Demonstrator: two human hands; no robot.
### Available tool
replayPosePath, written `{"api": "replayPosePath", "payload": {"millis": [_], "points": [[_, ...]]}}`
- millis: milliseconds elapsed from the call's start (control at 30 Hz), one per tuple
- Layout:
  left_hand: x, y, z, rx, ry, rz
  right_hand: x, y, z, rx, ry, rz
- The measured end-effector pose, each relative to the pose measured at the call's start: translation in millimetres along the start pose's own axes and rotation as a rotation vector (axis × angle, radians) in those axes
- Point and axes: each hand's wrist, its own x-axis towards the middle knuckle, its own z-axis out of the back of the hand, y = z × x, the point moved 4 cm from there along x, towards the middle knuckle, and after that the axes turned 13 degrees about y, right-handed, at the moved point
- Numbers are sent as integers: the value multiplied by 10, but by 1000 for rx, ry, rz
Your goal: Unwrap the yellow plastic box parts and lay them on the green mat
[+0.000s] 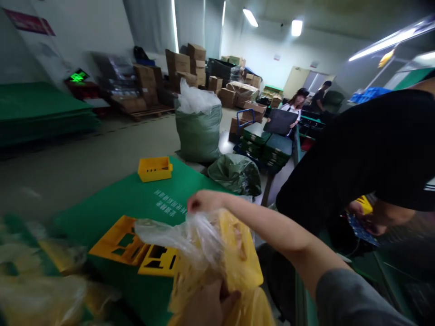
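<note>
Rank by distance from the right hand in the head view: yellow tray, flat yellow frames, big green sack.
From the right hand:
1. Flat yellow frames, lower left on the green sheet.
2. Yellow tray, upper left, at the sheet's far edge.
3. Big green sack, behind on the floor.

bare hands (204, 201), a grey sleeve (353, 301) ending past the elbow on the right arm

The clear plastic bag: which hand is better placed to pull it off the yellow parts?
Probably the right hand. It already pinches the top of the clear plastic bag, and its grip looks shut. The left hand supports the yellow parts from below.
</note>
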Motion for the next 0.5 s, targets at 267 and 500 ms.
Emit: {"api": "replayPosePath", "payload": {"millis": [267, 500], "points": [[-91, 255, 344, -75, -51, 23, -751, -801, 86, 230, -441, -341], [194, 415, 589, -103, -54, 64, -567, -1193, -1391, 433, -36, -488]]}}
